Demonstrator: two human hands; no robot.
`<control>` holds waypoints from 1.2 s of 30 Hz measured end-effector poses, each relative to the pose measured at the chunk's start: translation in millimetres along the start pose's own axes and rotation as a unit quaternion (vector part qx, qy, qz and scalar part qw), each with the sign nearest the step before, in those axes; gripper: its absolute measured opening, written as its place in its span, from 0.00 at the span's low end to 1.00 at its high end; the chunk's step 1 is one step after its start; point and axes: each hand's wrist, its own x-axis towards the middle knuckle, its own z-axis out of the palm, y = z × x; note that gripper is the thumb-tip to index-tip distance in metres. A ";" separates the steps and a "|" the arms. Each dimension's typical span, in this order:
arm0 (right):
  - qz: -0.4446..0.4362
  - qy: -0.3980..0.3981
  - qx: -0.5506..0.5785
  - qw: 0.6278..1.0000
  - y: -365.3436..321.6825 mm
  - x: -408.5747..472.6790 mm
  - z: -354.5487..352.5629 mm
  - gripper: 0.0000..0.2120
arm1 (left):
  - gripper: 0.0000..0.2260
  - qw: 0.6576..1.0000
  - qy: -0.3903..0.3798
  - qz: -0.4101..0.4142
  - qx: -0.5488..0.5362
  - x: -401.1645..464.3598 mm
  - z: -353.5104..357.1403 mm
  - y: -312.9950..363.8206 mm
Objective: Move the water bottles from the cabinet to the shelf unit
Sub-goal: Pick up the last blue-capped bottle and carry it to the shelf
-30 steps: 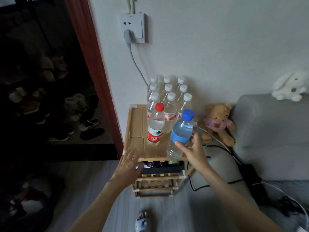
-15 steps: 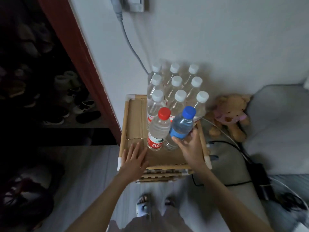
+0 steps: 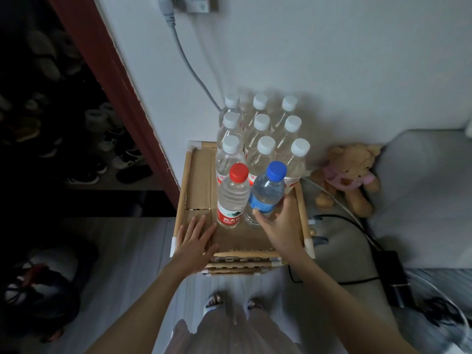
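Note:
A blue-capped water bottle [image 3: 265, 192] stands on the top of a bamboo shelf unit [image 3: 198, 175], beside a red-capped bottle [image 3: 233, 198]. My right hand [image 3: 279, 223] grips the blue-capped bottle low on its right side, thumb across its blue label. My left hand [image 3: 195, 238] lies flat with straight fingers on the shelf's cardboard top, just left of the red-capped bottle. Behind these stands a pack of several white-capped bottles [image 3: 260, 139] against the wall.
A teddy bear [image 3: 350, 175] sits on the floor right of the shelf unit, with black cables [image 3: 357, 231] and a grey sofa [image 3: 421, 195] beyond. A grey cord [image 3: 189, 65] runs down the wall. Shoes [image 3: 76, 154] fill the dark doorway at left.
The view has come closer and more overhead. The blue-capped bottle has moved in beside the red-capped one, my right hand holding it throughout. My left hand has settled flat on the shelf top.

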 end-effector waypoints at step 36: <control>0.058 -0.069 0.067 0.994 17.0 -1.3 10.3 0.27 | 0.40 1.000 0.010 -0.012 -0.002 -2.6 -1.1 3.4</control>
